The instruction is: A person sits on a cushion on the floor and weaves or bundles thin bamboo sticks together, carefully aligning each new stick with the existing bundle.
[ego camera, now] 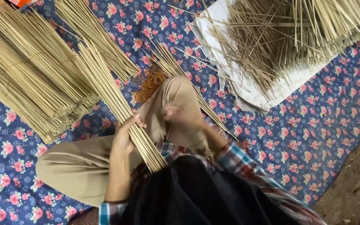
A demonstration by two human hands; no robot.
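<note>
Soft, even daylight fills the scene, with no hard glare anywhere. The pale cloth at upper right is the brightest patch, close to washed out, while the dark garment at the bottom edge swallows nearly all detail. Shadows are faint and short, showing mostly under the stacked stick bundles at left. The right hand is smeared by motion blur, its fingers indistinct; the left hand is sharper. The floral sheet stays reasonably crisp. Straight sticks bow slightly toward the corners, a mild wide-angle stretch, and the bare ground at lower right falls dimmer.
</note>
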